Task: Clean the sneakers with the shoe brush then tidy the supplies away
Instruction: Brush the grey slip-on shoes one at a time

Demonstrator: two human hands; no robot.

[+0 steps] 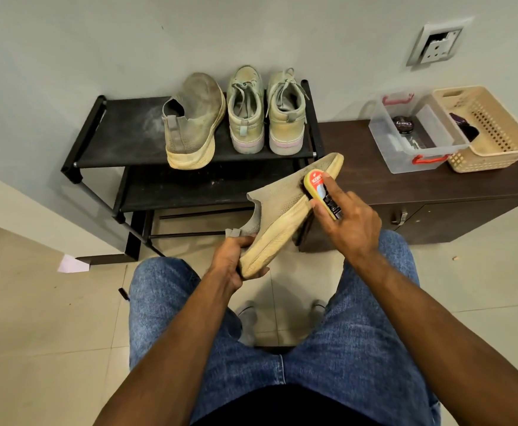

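Note:
My left hand [231, 259] grips the heel of a beige knit sneaker [285, 207], held on its side above my knees with the toe pointing up and right. My right hand [348, 221] holds a yellow shoe brush [319, 187] and presses it against the sneaker's upper near the toe. The matching dusty sneaker [193, 121] stands on the top shelf of the black shoe rack [122, 130]. A pair of pale green lace-up sneakers [265, 113] stands beside it.
A dark brown low cabinet [405, 192] sits right of the rack. On it are a clear plastic box [411, 133] with red latches holding a polish tin [402, 123], and a beige basket [491, 127]. A wall socket [437, 44] is above. My jeans-clad legs fill the foreground over the tiled floor.

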